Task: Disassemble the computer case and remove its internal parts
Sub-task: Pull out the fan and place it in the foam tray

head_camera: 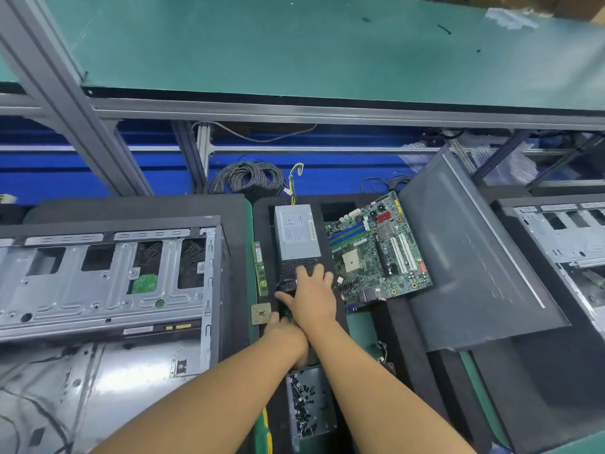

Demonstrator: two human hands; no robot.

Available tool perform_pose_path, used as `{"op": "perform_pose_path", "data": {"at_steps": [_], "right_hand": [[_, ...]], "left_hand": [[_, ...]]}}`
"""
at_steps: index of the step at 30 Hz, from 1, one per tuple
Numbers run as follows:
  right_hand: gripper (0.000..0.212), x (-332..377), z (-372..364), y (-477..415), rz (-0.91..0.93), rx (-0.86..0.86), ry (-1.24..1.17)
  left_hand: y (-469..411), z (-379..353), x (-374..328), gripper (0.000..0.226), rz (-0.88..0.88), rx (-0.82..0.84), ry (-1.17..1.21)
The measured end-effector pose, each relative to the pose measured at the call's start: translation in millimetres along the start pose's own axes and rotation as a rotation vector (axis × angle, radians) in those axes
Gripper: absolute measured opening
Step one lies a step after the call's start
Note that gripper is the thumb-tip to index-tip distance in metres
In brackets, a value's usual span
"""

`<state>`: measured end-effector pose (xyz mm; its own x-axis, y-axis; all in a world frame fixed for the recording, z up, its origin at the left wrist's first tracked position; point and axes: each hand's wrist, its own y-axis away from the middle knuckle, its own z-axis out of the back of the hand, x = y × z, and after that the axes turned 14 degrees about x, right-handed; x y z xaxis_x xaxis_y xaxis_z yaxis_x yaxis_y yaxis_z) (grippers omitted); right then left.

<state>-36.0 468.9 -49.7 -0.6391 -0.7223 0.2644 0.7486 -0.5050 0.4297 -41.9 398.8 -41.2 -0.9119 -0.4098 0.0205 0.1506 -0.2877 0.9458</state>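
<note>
The opened metal computer case (98, 283) lies on its side at the left. To its right, on black foam, stand a grey power supply (296, 234) and a green motherboard (376, 250). A RAM stick (259, 268) and a square CPU chip (261, 313) lie left of the power supply. My right hand (312, 294) rests palm down, fingers spread, on a black part (287, 285) at the power supply's near end. My left hand (281, 329) sits under my right wrist beside the CPU chip, its fingers mostly hidden.
A dark grey side panel (474, 257) leans at the right of the motherboard. A small bin of screws (309, 404) stands near my forearms. A second case (563, 240) is at far right. Coiled cables (248, 178) lie behind the power supply.
</note>
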Motion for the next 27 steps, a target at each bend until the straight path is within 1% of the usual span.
{"op": "perform_pose_path", "data": {"at_steps": [2,4,6,7,9,11,13,14,20,27], "right_hand": [[0.055,0.4,1.1,-5.1,0.016,0.091,0.084],[0.048,-0.4,1.9,-9.4,0.039,0.170,0.095],[0.042,-4.7,-0.3,-11.8,0.054,0.213,0.102],[0.045,-7.5,-1.7,-11.7,0.059,0.228,0.124],[0.060,-11.3,-4.4,-8.7,0.075,0.256,0.153],[0.068,-11.8,-6.7,-3.6,0.098,0.227,0.187],[0.067,-13.5,-8.8,2.0,0.137,0.164,0.239],[0.068,-14.9,-9.1,4.1,0.152,0.169,0.260],[0.070,-14.2,2.6,8.3,0.135,0.380,0.367],[0.069,-13.9,6.8,17.6,0.107,0.466,0.316]], "left_hand": [[0.0,0.8,-1.1,0.074,0.010,0.000,0.007],[1.2,2.3,-0.4,0.078,0.026,-0.021,0.027],[2.7,3.2,1.8,0.077,0.026,-0.046,0.050],[3.0,3.0,3.3,0.076,0.026,-0.051,0.050],[3.2,1.9,6.0,0.076,0.041,-0.047,0.025],[2.5,-1.2,7.4,0.075,0.067,-0.030,-0.018],[2.1,-4.3,7.2,0.078,0.077,-0.013,-0.037],[2.4,-5.2,7.2,0.079,0.081,-0.012,-0.033],[8.1,-4.7,7.7,0.085,0.097,-0.026,-0.036],[24.4,-5.8,15.7,0.080,0.122,-0.062,0.009]]}}
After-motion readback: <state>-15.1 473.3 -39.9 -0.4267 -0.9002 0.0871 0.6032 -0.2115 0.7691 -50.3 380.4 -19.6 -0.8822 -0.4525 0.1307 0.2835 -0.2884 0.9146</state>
